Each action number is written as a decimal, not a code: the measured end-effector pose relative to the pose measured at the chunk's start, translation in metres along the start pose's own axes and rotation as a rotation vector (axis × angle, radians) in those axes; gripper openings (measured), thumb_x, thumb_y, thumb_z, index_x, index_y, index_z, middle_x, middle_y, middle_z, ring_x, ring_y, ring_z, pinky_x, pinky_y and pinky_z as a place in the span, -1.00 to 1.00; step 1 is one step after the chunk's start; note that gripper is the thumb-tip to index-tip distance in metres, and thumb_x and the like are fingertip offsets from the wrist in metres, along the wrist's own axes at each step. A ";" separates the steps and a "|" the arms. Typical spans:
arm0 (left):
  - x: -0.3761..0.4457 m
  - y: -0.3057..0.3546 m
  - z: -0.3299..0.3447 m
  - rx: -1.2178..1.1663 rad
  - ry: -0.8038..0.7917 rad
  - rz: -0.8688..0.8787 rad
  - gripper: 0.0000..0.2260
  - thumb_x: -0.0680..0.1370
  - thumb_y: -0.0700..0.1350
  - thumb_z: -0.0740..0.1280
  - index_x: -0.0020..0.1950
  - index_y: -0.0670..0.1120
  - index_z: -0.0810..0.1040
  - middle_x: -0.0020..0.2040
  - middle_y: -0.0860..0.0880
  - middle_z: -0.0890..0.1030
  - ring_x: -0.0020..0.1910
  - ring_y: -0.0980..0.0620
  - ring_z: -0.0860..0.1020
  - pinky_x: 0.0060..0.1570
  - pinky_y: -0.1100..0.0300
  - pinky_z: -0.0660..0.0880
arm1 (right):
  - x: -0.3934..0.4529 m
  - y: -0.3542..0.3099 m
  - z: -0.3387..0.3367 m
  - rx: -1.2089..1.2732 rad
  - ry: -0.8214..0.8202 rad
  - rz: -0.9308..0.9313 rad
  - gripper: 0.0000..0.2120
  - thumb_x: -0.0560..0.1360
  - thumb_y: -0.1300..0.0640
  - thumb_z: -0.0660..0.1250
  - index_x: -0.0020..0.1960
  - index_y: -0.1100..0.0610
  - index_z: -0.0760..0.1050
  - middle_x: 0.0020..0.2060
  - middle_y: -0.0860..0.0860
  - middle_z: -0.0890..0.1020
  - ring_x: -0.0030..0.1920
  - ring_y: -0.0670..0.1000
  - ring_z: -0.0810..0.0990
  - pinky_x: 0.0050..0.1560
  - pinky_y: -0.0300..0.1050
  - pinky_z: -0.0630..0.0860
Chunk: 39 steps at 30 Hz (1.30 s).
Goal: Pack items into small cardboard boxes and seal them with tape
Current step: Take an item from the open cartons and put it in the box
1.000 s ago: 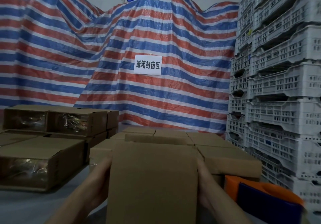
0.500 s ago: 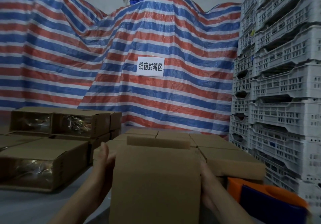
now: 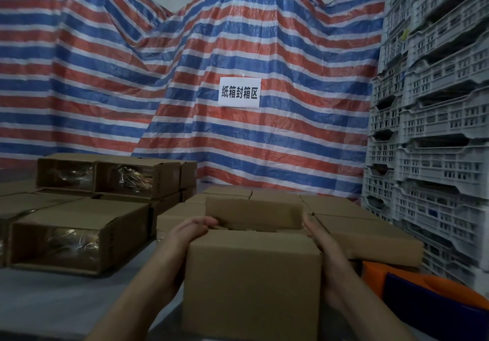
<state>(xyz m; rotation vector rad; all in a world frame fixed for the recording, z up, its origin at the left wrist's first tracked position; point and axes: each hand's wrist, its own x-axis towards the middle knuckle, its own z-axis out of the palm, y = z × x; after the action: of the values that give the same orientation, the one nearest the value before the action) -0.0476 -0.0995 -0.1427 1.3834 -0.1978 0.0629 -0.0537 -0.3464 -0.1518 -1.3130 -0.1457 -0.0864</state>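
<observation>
Head view, dim light. A small cardboard box (image 3: 254,282) stands on the grey worktop (image 3: 53,295) directly in front of the person, top not yet closed: the far flap (image 3: 254,212) stands upright, the near flap (image 3: 251,244) is folded down over the opening. A dark gap remains between them; contents too dark to make out.

Left hand (image 3: 190,232) lies along the box's left upper edge, fingers fairly straight, tips reaching over the rim into the opening. It presses rather than grips. Right hand (image 3: 317,237) lies flat against the right side, fingers extended near the top corner, also pressing, nothing held.

Orange and blue tape dispenser (image 3: 428,303) sits at lower right, just beside the right forearm, untouched. Closed boxes (image 3: 365,232) are packed behind and to the right. Taped boxes (image 3: 79,237) with shiny ends are stacked on the left. Striped tarp (image 3: 185,62) with a paper sign (image 3: 239,92) behind; white crates (image 3: 434,129) stacked at right.

Risks, as I judge them:
- Left fingertips sit under the far flap's path; folding it down could trap them or leave the flap proud.
- Releasing either hand to fetch the dispenser may let the flaps spring open, so tape would land skewed.
- Right elbow could knock the dispenser.
- Uneven side pressure might buckle the thin walls.
</observation>
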 end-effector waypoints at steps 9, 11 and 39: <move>0.001 0.000 0.002 -0.117 -0.061 0.188 -0.48 0.61 -0.33 0.20 0.38 0.24 0.33 0.14 0.23 0.55 0.05 0.27 0.57 -0.01 0.17 0.48 | -0.004 -0.005 -0.006 -0.080 -0.120 -0.028 -0.34 0.19 -0.07 0.58 0.26 0.08 0.61 0.17 0.21 0.67 0.14 0.21 0.68 0.09 0.07 0.55; 0.002 -0.002 0.001 -0.108 -0.022 0.214 -0.47 0.59 -0.34 0.22 0.39 0.22 0.37 0.12 0.13 0.58 0.08 0.17 0.57 0.04 0.16 0.48 | -0.003 -0.005 -0.006 -0.084 -0.140 -0.037 -0.41 0.20 -0.08 0.57 0.21 0.03 0.65 0.17 0.21 0.67 0.15 0.20 0.67 0.08 0.06 0.57; -0.020 0.044 0.041 1.453 -0.233 0.568 -0.46 0.54 0.41 0.01 0.47 0.24 0.27 0.43 0.22 0.36 0.40 0.14 0.32 0.37 0.14 0.17 | -0.010 -0.008 0.002 -0.166 -0.015 -0.022 -0.63 0.34 -0.08 0.39 0.12 -0.06 0.65 0.15 0.23 0.65 0.12 0.27 0.63 0.07 0.15 0.57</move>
<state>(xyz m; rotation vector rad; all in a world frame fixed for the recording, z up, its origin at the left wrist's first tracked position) -0.0785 -0.1305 -0.0970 2.7349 -0.8483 0.6153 -0.0648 -0.3464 -0.1452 -1.4782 -0.1684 -0.1087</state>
